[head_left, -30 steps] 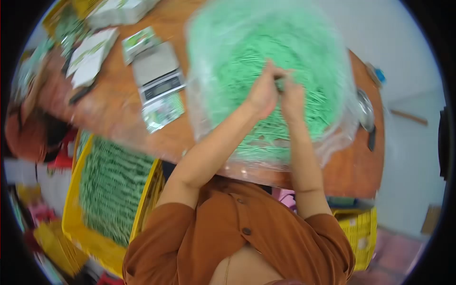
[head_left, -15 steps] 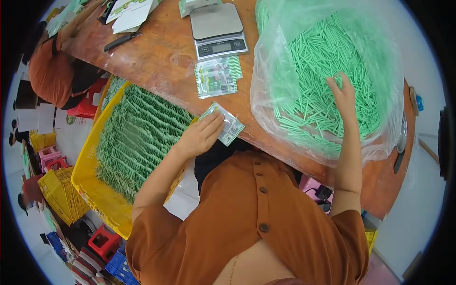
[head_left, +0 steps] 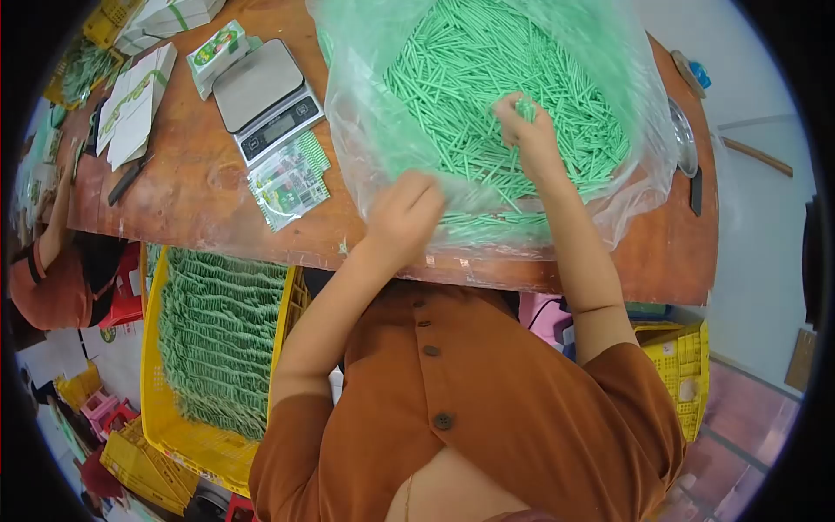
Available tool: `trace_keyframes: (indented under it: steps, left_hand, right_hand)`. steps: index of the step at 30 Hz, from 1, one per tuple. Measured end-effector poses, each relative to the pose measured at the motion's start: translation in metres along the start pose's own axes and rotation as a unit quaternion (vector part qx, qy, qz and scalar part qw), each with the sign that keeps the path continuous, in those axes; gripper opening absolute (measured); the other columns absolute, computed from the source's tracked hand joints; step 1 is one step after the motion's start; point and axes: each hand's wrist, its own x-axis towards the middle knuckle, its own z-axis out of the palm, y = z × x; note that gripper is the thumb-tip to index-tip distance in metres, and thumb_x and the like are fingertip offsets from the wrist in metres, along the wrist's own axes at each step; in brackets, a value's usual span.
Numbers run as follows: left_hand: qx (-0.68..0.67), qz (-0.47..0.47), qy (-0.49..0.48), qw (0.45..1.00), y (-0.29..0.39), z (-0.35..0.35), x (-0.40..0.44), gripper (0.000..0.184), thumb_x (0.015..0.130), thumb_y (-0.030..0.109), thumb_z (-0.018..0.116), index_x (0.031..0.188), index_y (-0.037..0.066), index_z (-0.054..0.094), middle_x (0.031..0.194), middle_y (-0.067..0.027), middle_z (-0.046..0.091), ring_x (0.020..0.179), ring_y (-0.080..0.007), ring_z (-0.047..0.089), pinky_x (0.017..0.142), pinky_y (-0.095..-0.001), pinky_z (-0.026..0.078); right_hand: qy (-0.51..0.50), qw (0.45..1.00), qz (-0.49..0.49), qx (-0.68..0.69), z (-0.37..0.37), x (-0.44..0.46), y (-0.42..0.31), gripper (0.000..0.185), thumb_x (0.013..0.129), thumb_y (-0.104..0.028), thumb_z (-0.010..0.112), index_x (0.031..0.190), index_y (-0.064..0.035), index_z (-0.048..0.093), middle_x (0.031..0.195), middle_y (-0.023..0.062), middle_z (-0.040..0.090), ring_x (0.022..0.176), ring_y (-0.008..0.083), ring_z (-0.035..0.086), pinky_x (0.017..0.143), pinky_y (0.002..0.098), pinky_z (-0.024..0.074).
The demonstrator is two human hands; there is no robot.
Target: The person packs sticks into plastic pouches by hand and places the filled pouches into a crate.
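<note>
My right hand [head_left: 529, 137] is closed around a small bunch of green sticks [head_left: 524, 109], over the heap of loose green sticks [head_left: 487, 61]. That heap fills a large clear plastic bag [head_left: 361, 130] lying open on the table. At the bag's near left edge is my left hand [head_left: 404, 219], slightly blurred, with its fingers curled in. What it holds, if anything, is hidden. To its left, printed green-and-clear packets [head_left: 291, 184] lie against a digital scale [head_left: 270, 103].
A yellow crate [head_left: 156, 383] with rows of green packets [head_left: 222, 339] stands below the table edge at left. White cartons [head_left: 135, 104], a dark knife-like tool [head_left: 128, 181] and a small printed box [head_left: 219, 54] lie on the wooden table [head_left: 209, 209]. A co-worker [head_left: 56, 278] is at far left.
My left hand has left the packet it was pressing at the table edge and moved right to the bag; that packet is out of sight. My right hand now grips sticks. The view has turned.
</note>
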Motion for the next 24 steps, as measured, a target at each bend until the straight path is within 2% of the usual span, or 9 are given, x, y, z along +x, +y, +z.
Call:
trace_keyframes:
  steps: [3, 7, 8, 12, 17, 19, 20, 22, 24]
  left_hand:
    - [-0.053, -0.035, -0.033, 0.997, -0.005, 0.035, 0.004, 0.019, 0.061, 0.000, 0.066, 0.070, 0.001, 0.049, 0.068, -0.0106, 0.047, 0.060, -0.0267, 0.050, 0.050, -0.0328, 0.042]
    - [-0.098, -0.161, -0.093, 0.978, -0.010, 0.037, 0.008, 0.030, 0.060, 0.005, 0.074, 0.070, 0.001, 0.046, 0.067, -0.0104, 0.045, 0.057, -0.0274, 0.046, 0.048, -0.0335, 0.038]
    - [-0.122, -0.160, -0.079, 0.976, -0.010, 0.040, 0.011, 0.031, 0.062, 0.008, 0.076, 0.070, 0.001, 0.046, 0.066, -0.0102, 0.045, 0.057, -0.0268, 0.046, 0.049, -0.0337, 0.037]
    - [-0.152, -0.164, -0.082, 0.971, -0.011, 0.044, 0.011, 0.031, 0.062, 0.009, 0.076, 0.070, 0.001, 0.047, 0.067, -0.0096, 0.046, 0.057, -0.0252, 0.046, 0.049, -0.0330, 0.038]
    - [-0.213, -0.210, -0.059, 0.952, -0.015, 0.045, 0.004, 0.030, 0.063, 0.010, 0.076, 0.069, 0.002, 0.048, 0.067, -0.0078, 0.049, 0.057, -0.0185, 0.048, 0.050, -0.0283, 0.039]
    - [-0.269, -0.252, -0.053, 0.928, -0.021, 0.050, -0.007, 0.027, 0.064, 0.008, 0.076, 0.070, 0.001, 0.050, 0.067, -0.0065, 0.050, 0.057, -0.0159, 0.048, 0.050, -0.0269, 0.039]
    - [-0.323, -0.293, -0.046, 0.899, -0.021, 0.049, -0.006, 0.024, 0.066, 0.007, 0.075, 0.071, 0.001, 0.053, 0.067, -0.0052, 0.051, 0.058, -0.0133, 0.047, 0.051, -0.0255, 0.038]
    - [-0.336, -0.311, -0.040, 0.888, -0.017, 0.044, -0.003, 0.018, 0.069, 0.006, 0.072, 0.074, 0.000, 0.055, 0.068, -0.0041, 0.052, 0.058, -0.0117, 0.047, 0.052, -0.0249, 0.039]
    - [-0.345, -0.328, -0.032, 0.879, -0.014, 0.040, 0.000, 0.012, 0.073, 0.004, 0.069, 0.077, 0.000, 0.058, 0.069, -0.0030, 0.053, 0.059, -0.0102, 0.047, 0.053, -0.0244, 0.039]
  right_hand:
    - [-0.090, 0.977, 0.041, 0.189, -0.021, -0.001, 0.004, 0.019, 0.087, -0.023, 0.051, 0.077, -0.0075, 0.052, 0.058, -0.0018, 0.038, 0.054, 0.0104, 0.034, 0.056, 0.0274, 0.0313]
    - [-0.084, 0.993, -0.046, 0.066, -0.019, -0.019, -0.002, 0.028, 0.091, -0.026, 0.043, 0.077, -0.0044, 0.054, 0.073, 0.0058, 0.054, 0.075, 0.0160, 0.047, 0.073, 0.0276, 0.0350]
    - [-0.086, 0.993, -0.069, 0.044, -0.017, -0.024, -0.007, 0.031, 0.091, -0.025, 0.040, 0.078, -0.0028, 0.057, 0.087, 0.0074, 0.059, 0.088, 0.0177, 0.049, 0.081, 0.0310, 0.0345]
    - [-0.088, 0.987, -0.134, 0.016, 0.002, -0.034, -0.025, 0.032, 0.090, -0.023, 0.040, 0.083, -0.0015, 0.062, 0.097, 0.0064, 0.058, 0.097, 0.0191, 0.049, 0.094, 0.0344, 0.0304]
    - [-0.109, 0.985, -0.129, 0.023, 0.014, -0.032, -0.004, 0.031, 0.089, -0.024, 0.043, 0.089, -0.0007, 0.063, 0.103, 0.0064, 0.055, 0.102, 0.0188, 0.047, 0.095, 0.0339, 0.0303]
    - [-0.156, 0.985, -0.032, -0.067, 0.018, -0.033, 0.017, 0.033, 0.088, -0.027, 0.046, 0.102, -0.0008, 0.060, 0.109, 0.0078, 0.052, 0.106, 0.0192, 0.045, 0.097, 0.0335, 0.0295]
    - [-0.228, 0.949, -0.110, -0.189, 0.011, -0.033, 0.008, 0.042, 0.089, -0.031, 0.045, 0.119, -0.0018, 0.051, 0.116, 0.0093, 0.050, 0.110, 0.0194, 0.043, 0.098, 0.0327, 0.0286]
    - [-0.263, 0.943, -0.138, -0.148, 0.002, -0.029, -0.001, 0.048, 0.089, -0.033, 0.043, 0.127, -0.0030, 0.043, 0.120, 0.0101, 0.048, 0.114, 0.0194, 0.040, 0.099, 0.0321, 0.0283]
    - [-0.179, 0.969, -0.136, -0.106, -0.003, -0.032, -0.010, 0.041, 0.088, -0.031, 0.043, 0.116, -0.0018, 0.050, 0.116, 0.0081, 0.050, 0.109, 0.0192, 0.045, 0.094, 0.0318, 0.0331]
